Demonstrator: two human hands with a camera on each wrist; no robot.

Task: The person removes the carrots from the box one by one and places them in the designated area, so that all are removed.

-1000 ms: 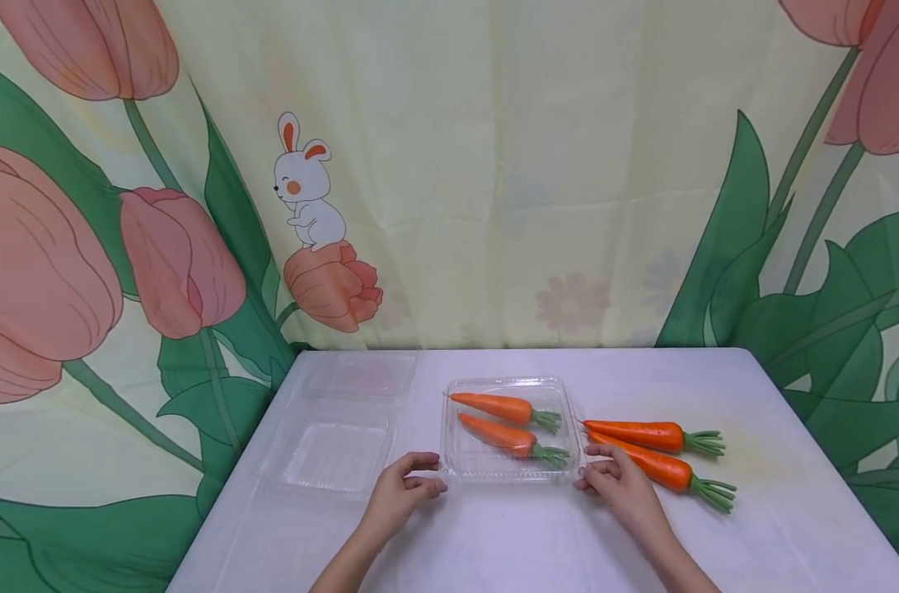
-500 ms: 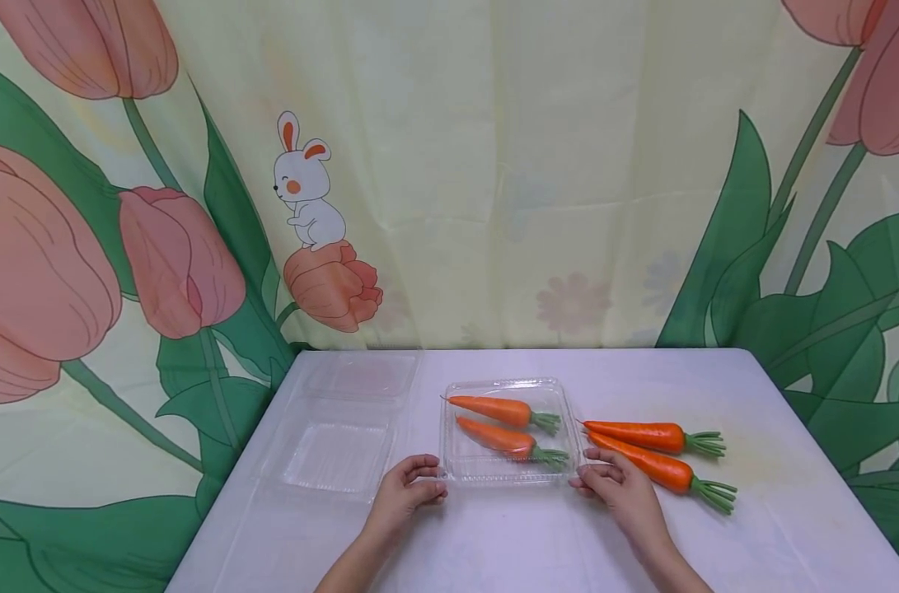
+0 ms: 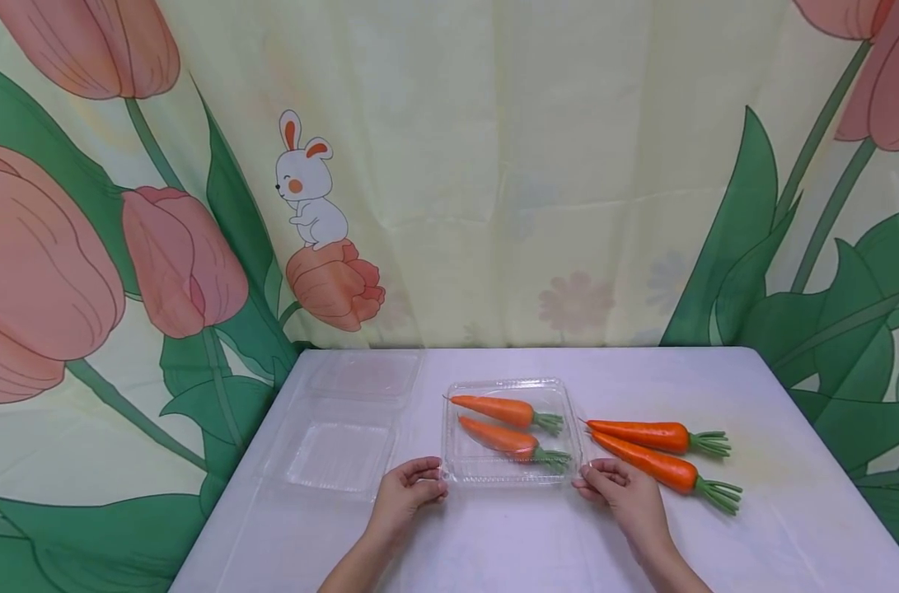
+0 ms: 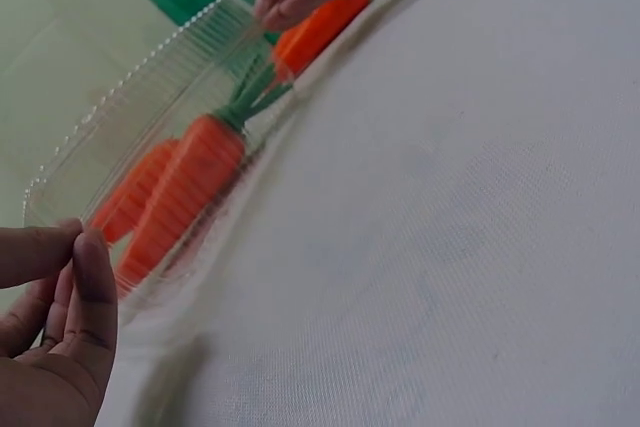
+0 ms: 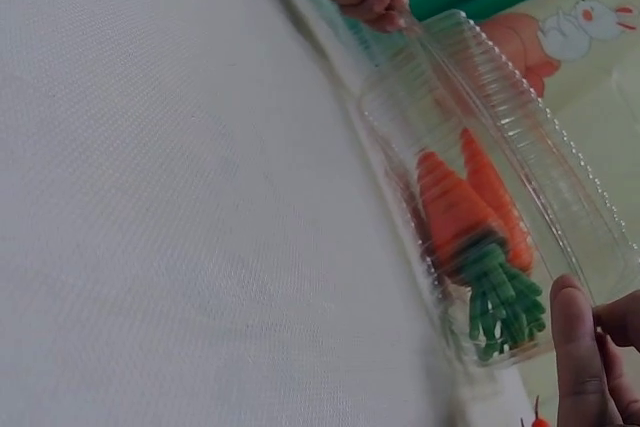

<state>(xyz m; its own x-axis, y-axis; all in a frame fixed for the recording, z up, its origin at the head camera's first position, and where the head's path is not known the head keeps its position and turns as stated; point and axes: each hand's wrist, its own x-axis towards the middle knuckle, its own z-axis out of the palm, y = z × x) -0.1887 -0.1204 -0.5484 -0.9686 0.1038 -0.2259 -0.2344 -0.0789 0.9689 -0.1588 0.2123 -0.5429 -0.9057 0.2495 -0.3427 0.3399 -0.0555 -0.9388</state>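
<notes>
A clear plastic clamshell box (image 3: 508,476) lies in the middle of the table in the head view, its lid down over two orange carrots (image 3: 493,409) with green stem ends. At the box's near left corner, my left hand (image 3: 407,498) pinches the rim between thumb and fingers. My right hand (image 3: 627,501) does likewise at the near right corner. Up close in the left wrist view, the left thumb and finger (image 4: 93,287) meet on the plastic edge. The right wrist view has the right thumb (image 5: 575,337) pressed on the rim.
Two more carrots (image 3: 638,432) lie loose to the right, just beyond the right hand. An opened clear plastic box (image 3: 338,457) sits on the left of the white table (image 3: 493,552). Behind the table hangs a curtain (image 3: 449,165) printed with tulips and a rabbit.
Both hands stay at the box's near corners. My left fingers have drawn closer together on the rim, and the right hand has shifted slightly left. The box has hardly moved.
</notes>
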